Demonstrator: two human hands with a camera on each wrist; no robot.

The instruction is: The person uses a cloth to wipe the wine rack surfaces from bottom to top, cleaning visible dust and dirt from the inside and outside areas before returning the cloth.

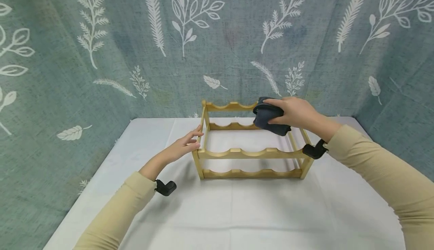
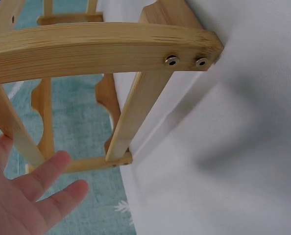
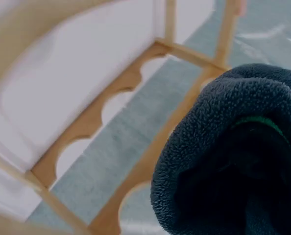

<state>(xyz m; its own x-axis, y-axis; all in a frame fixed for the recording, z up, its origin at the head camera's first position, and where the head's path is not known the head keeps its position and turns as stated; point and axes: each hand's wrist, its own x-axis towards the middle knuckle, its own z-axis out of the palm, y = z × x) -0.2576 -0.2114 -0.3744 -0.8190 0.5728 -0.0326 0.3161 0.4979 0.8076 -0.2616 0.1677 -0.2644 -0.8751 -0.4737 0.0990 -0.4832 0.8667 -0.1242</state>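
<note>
A two-tier wooden rack with scalloped rails, like a wine rack (image 1: pixel 251 154), stands on the table. My right hand (image 1: pixel 298 112) grips a bunched dark blue fuzzy cloth (image 1: pixel 270 117), like a towel, over the rack's back right part. In the right wrist view, the cloth (image 3: pixel 189 147) is folded round a dark hollow, with a bit of green edge inside; the hand itself is hidden there. My left hand (image 1: pixel 178 149) is at the rack's left end, fingertips against the upper side rail. In the left wrist view, the fingers of this hand (image 2: pixel 18 200) are spread and fairly straight.
A white cloth covers the table (image 1: pixel 217 212) under the rack. Behind and at both sides hangs a grey-green curtain (image 1: pixel 217 46) with white leaf prints, close to the table's back edge. Each wrist wears a black strap with a small device (image 1: pixel 165 188).
</note>
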